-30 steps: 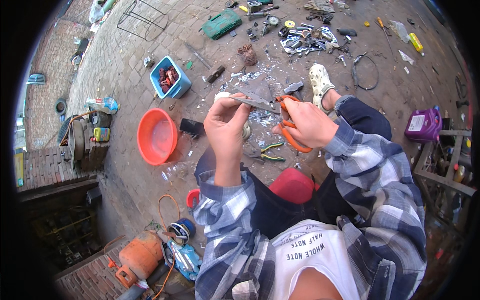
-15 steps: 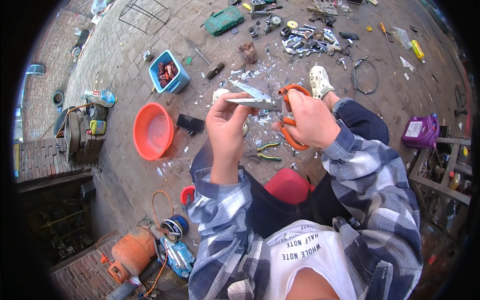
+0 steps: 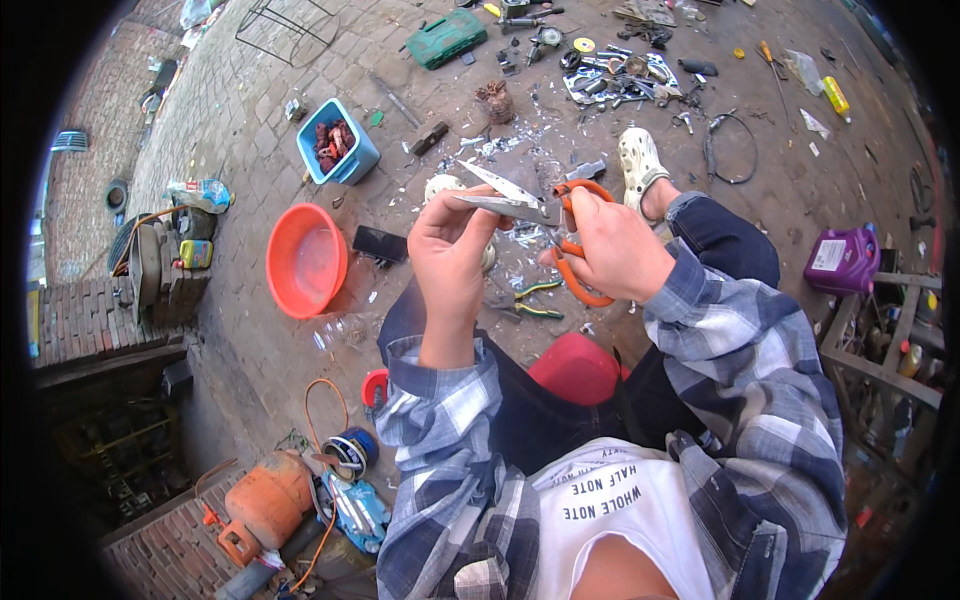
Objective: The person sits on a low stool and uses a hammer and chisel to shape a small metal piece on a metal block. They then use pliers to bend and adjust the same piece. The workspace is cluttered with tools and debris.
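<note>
My right hand (image 3: 615,250) grips shears (image 3: 588,188) with orange handles and long silver blades, which are spread apart. My left hand (image 3: 448,250) is closed in a pinch at the lower blade, near its tip; whether a small piece is also between the fingers is hidden. Beneath my hands, white scraps (image 3: 525,238) litter the paved ground around green-and-yellow pliers (image 3: 540,312). A hammer (image 3: 585,170) lies just beyond the shears.
An orange basin (image 3: 305,260), a blue tub (image 3: 337,145) and a black object (image 3: 378,245) are on the left. Metal tools (image 3: 625,80) and a green case (image 3: 445,40) lie ahead. A purple jug (image 3: 840,265) and metal frame (image 3: 880,365) stand right. A gas cylinder (image 3: 268,500) is lower left.
Since a second ago the view has shifted slightly. The shears' blades look spread a little wider, while both hands keep their grip in much the same place.
</note>
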### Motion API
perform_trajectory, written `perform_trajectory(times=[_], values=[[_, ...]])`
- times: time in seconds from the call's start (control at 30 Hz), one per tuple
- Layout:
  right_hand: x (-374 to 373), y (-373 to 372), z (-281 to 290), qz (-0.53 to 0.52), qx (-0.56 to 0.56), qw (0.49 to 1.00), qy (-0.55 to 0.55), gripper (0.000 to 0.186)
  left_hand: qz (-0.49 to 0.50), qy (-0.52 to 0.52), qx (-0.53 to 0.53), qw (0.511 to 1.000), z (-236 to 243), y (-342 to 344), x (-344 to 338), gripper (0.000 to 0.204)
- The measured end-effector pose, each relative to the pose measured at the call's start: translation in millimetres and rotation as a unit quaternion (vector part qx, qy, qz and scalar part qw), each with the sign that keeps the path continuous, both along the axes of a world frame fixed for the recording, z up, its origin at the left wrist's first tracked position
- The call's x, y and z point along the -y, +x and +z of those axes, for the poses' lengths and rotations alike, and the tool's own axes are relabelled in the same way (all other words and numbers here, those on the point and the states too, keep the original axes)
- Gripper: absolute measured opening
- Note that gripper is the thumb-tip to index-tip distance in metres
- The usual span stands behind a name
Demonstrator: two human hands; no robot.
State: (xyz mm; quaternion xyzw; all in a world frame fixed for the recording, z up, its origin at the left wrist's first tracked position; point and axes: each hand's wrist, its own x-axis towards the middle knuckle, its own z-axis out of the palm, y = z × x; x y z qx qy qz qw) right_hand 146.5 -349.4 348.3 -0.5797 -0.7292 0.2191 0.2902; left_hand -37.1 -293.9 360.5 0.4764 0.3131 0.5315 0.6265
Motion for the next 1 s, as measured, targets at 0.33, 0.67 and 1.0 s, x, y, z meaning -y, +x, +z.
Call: perform_trajectory(times=[0.33,0.67,1.0], values=[[-2.1,-2.5,4.2,0.051,-0.096,0.989,-0.103,0.046,-0.009,0.02,-0.002,1.0,-6.8,0.8,-1.1,0.009],[-2.1,1.5,24.1,0.021,-0.137,0.988,-0.067,0.044,-0.068,-0.044,0.149,0.986,-2.2,10.5,2.0,0.012],[-6.6,-2.4,21.0,-0.005,-0.007,0.995,0.1,0.051,0.034,0.033,0.048,0.998,-4.8,1.6,1.6,0.018]])
